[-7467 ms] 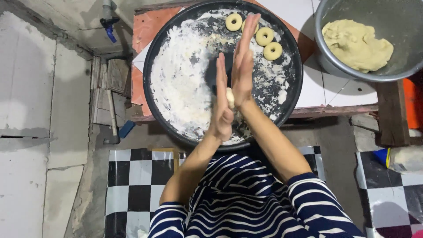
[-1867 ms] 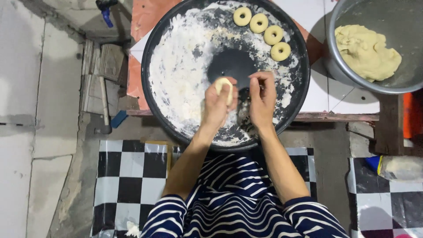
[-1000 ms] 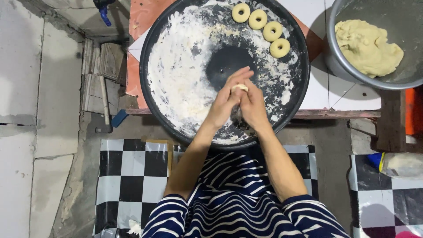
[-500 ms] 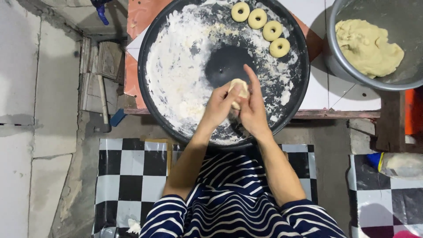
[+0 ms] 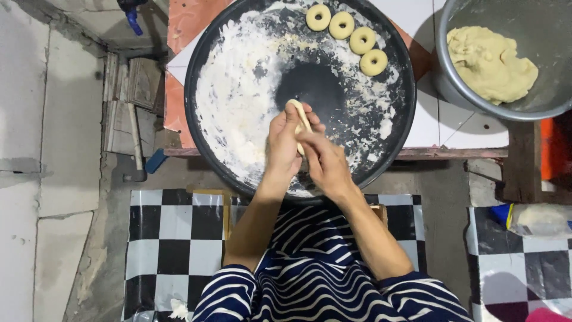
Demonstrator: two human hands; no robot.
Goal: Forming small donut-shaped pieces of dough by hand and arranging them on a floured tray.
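Over the floured black tray (image 5: pixel 205 71), the left hand (image 5: pixel 283 149) and right hand (image 5: pixel 325 164) both pinch closed on a small dough piece (image 5: pixel 300 119), which stands edge-up between them, its long axis pointing away toward the four finished rings (image 5: pixel 345 33).

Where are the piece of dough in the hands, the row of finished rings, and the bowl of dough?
Dough piece (image 5: pixel 300 117), head view, its pale upper edge above the fingers.
Dough rings (image 5: pixel 362 40), head view, third ring of four.
Metal bowl (image 5: pixel 444 89), head view, its left rim.
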